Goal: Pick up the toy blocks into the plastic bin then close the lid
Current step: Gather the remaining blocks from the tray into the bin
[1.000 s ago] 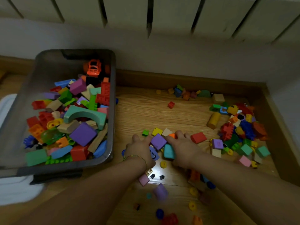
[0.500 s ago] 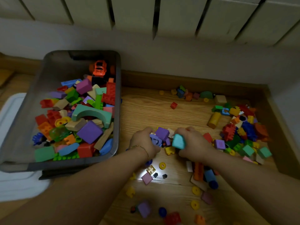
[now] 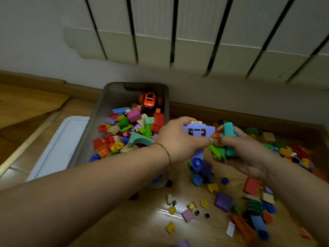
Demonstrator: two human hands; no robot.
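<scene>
A grey plastic bin [image 3: 106, 98] stands at the left, holding many coloured blocks and an orange toy car [image 3: 149, 99]. Both hands are raised just right of the bin's rim with a heap of blocks clasped between them. My left hand [image 3: 178, 139] grips a lilac wheeled piece [image 3: 198, 130] and blue blocks [image 3: 197, 162] hang below it. My right hand [image 3: 249, 154] holds teal [image 3: 229, 132] and green blocks [image 3: 218, 153]. A white lid [image 3: 58, 145] lies on the floor left of the bin.
Loose blocks are scattered over the wooden floor [image 3: 142, 220] below and right of my hands, with a denser pile [image 3: 292, 154] at the far right. A radiator [image 3: 195, 32] hangs on the wall behind. A wooden skirting board [image 3: 231, 113] borders the floor.
Both hands closed round a heap of blocks on the floor and lifted it up and left, to beside the bin's rim. The camera view tilted and swung right.
</scene>
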